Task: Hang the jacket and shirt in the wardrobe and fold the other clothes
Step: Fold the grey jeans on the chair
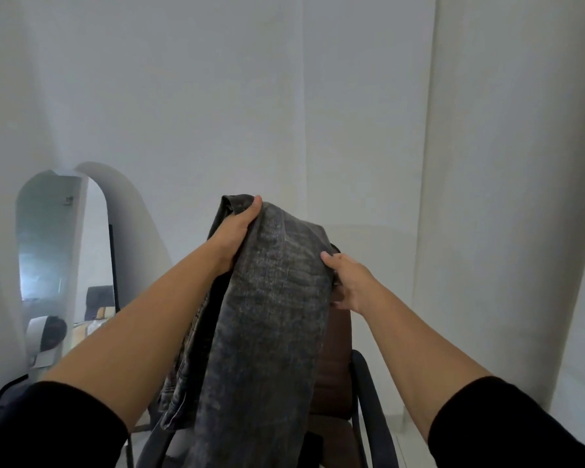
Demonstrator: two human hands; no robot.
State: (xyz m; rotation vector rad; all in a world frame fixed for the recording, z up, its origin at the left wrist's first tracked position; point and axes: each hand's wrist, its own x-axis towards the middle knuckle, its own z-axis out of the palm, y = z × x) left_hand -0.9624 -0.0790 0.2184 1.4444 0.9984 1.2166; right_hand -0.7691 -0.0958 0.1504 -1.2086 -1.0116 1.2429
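A pair of dark grey washed jeans (267, 315) hangs in front of me, held up at chest height. My left hand (235, 231) grips the upper left edge, thumb on top of the cloth. The right edge is pinched by my right hand (348, 278), thumb on the front and fingers behind. The lower part of the jeans drapes down over a chair and runs out of the frame's bottom. No jacket, shirt or wardrobe is in view.
A brown padded chair (335, 366) with black armrests stands right behind the jeans. An arched floor mirror (58, 265) leans at the left wall. White walls fill the background, with a white pillar (504, 197) on the right.
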